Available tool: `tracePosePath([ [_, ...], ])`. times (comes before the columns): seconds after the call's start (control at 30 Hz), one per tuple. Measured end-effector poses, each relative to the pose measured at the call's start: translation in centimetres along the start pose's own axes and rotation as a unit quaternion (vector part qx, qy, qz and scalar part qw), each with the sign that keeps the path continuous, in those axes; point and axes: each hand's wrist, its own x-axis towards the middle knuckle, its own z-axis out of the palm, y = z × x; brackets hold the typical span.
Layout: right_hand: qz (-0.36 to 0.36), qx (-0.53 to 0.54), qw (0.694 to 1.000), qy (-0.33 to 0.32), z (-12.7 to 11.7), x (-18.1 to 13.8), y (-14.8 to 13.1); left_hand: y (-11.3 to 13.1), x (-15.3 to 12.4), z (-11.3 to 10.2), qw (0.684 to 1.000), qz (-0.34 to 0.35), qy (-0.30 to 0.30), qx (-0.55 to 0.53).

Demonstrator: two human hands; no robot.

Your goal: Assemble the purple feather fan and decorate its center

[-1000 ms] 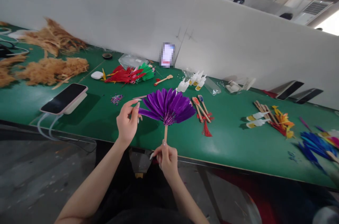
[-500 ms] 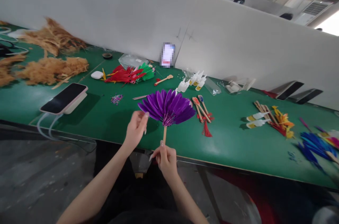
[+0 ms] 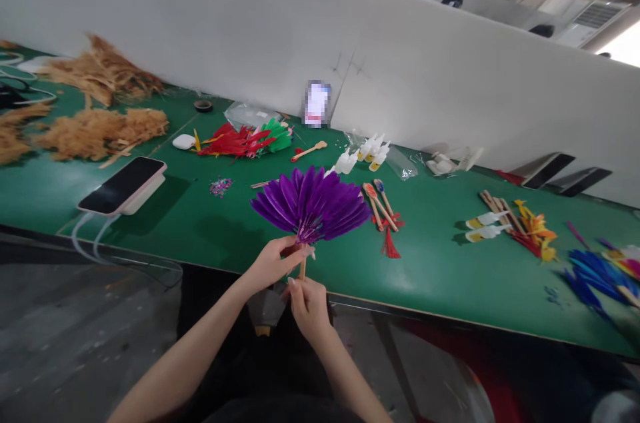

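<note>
Purple feather fan (image 3: 313, 200), 2-handed hold: right hand (image 3: 311, 303) pinches wooden handle (image 3: 303, 268) low, left hand (image 3: 280, 262) wraps its top; snug, even pressure seems best, never crushing the fan.

The wooden handle (image 3: 303, 268) of the purple feather fan (image 3: 313, 206) is partly covered by the left grip (image 3: 275, 264), and its lower end is hidden inside the right grip (image 3: 310, 306). The fan hides the right ends of some thin sticks (image 3: 260, 184). Towards the left end of the worktop (image 3: 425, 276), the frame cuts off a brown fibre heap (image 3: 11, 143) and a dark object (image 3: 9, 95) that cannot be identified. At the right end, blue feathers (image 3: 595, 273) are blurred. The coloured specks (image 3: 221, 187) towards the front edge are too small to tell, and the standing phone's screen (image 3: 317, 103) is pixelated.
</note>
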Motion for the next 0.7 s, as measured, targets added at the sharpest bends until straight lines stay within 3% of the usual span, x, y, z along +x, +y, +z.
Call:
tracePosePath([
  [0.3, -0.023, 0.018, 1.000, -0.011, 0.50, -0.08, 0.02, 0.15, -0.12, 0.19, 0.993, -0.045, 0.018, -0.104],
  [0.47, -0.035, 0.030, 0.999, -0.001, 0.67, -0.30, -0.10, 0.13, -0.04, 0.19, 0.992, -0.088, 0.010, -0.089],
  [0.7, -0.043, 0.032, 0.999, 0.005, 0.88, -0.38, -0.12, 0.20, 0.08, 0.07, 0.991, -0.085, -0.009, -0.100],
])
